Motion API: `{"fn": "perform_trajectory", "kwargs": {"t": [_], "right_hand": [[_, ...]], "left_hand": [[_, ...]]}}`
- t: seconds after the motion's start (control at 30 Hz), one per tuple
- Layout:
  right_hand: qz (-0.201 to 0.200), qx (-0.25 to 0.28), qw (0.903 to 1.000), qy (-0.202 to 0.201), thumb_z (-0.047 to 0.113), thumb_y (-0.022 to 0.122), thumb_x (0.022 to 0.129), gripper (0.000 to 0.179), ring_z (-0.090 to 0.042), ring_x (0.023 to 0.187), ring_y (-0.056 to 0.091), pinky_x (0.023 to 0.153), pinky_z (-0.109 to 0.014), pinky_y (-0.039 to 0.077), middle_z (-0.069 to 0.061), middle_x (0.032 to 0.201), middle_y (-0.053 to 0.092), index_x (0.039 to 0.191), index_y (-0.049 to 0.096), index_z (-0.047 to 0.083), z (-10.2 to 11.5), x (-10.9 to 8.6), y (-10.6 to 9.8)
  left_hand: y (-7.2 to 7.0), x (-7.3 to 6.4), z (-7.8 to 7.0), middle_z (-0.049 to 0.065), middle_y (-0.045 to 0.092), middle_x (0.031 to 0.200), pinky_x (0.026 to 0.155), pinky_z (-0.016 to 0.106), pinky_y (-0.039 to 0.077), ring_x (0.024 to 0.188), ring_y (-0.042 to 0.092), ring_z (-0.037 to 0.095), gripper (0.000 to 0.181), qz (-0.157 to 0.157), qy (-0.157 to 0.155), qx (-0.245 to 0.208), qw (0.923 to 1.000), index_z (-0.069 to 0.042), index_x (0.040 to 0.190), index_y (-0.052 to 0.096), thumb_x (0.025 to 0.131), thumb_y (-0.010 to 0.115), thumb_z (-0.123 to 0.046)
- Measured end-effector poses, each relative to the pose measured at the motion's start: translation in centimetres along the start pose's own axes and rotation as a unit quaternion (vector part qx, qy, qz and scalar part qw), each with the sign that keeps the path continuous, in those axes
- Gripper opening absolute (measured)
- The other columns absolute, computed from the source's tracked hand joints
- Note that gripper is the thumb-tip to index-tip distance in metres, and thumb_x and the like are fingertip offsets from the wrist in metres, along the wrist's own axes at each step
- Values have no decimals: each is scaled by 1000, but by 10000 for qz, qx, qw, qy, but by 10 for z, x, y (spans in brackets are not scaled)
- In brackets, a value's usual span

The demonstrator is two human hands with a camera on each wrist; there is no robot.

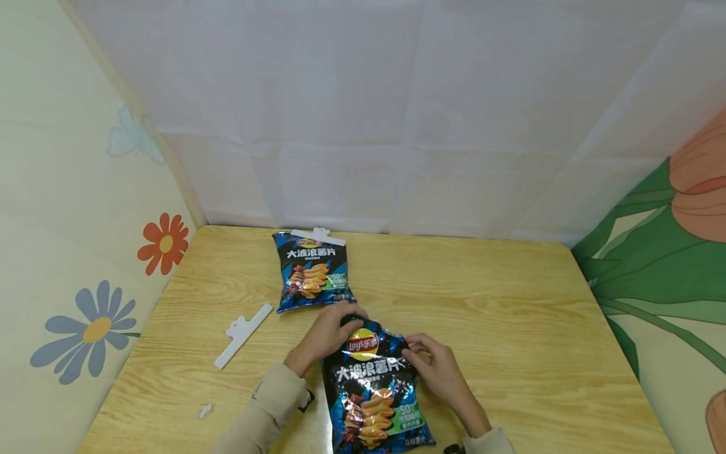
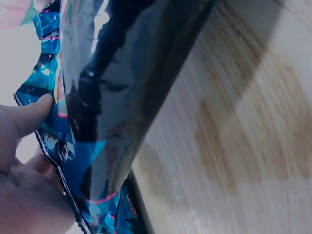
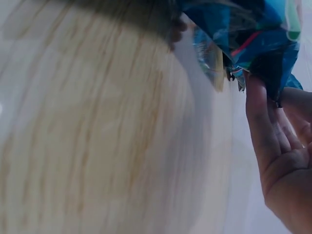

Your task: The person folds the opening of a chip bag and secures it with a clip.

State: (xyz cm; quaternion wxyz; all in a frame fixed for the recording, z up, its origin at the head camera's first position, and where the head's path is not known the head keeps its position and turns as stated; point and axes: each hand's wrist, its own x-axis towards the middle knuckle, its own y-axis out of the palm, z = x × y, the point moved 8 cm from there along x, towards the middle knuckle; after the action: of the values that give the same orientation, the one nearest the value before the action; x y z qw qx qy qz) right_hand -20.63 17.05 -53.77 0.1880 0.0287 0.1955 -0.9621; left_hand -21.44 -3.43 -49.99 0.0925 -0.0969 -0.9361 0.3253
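A dark blue bag of potato chips (image 1: 371, 384) stands near the front of the table, its printed front facing up toward the head camera. My left hand (image 1: 329, 334) pinches its top left corner; in the left wrist view the thumb (image 2: 36, 114) presses on the bag's crimped edge. At the top right corner my right hand (image 1: 439, 369) pinches the bag between thumb and fingers, which the right wrist view shows at the blue foil (image 3: 268, 53). The top edge between the hands looks uneven.
A second, smaller-looking chip bag (image 1: 312, 274) lies farther back with a white sealing clip (image 1: 319, 236) across its top. Another white clip (image 1: 244, 335) lies on the wooden table (image 1: 510, 315) at the left. A small white scrap (image 1: 205, 411) sits near the front left.
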Motion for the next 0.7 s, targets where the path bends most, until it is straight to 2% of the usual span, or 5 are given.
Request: {"fn": "perform_trajectory", "kwargs": {"t": [0.17, 0.4, 0.53, 0.7], "right_hand": [[178, 69, 9998, -87, 3, 65, 93, 15, -12, 86, 70, 72, -21, 57, -14, 99, 71, 108, 67, 1, 0, -2, 1], [341, 163, 9989, -277, -1, 60, 94, 15, -20, 88, 74, 73, -23, 58, -19, 104, 70, 106, 69, 1, 4, -5, 2], [295, 148, 9990, -292, -5, 59, 92, 18, -13, 80, 74, 70, -23, 57, -19, 105, 72, 102, 72, 3, 4, -6, 2], [224, 115, 9995, -168, -6, 58, 87, 21, -6, 71, 70, 65, -23, 55, -19, 106, 73, 97, 73, 4, 1, -6, 2]], "left_hand": [[0, 0, 0, 0, 71, 99, 85, 32, 50, 92, 62, 14, 17, 93, -13, -3, 10000, -14, 101, 77, 96, 62, -7], [-3, -2, -2, -1, 73, 97, 90, 35, 51, 94, 65, 15, 27, 64, 32, -6, 10000, -16, 95, 79, 94, 58, 1], [-5, -3, -3, 0, 75, 97, 94, 38, 52, 99, 67, 18, 27, 42, 115, 16, 9999, -14, 95, 79, 92, 59, 4], [-5, -4, -4, 2, 76, 94, 90, 35, 54, 97, 69, 19, 26, 5, 249, -21, 9997, -11, 93, 80, 90, 61, 7]]}}
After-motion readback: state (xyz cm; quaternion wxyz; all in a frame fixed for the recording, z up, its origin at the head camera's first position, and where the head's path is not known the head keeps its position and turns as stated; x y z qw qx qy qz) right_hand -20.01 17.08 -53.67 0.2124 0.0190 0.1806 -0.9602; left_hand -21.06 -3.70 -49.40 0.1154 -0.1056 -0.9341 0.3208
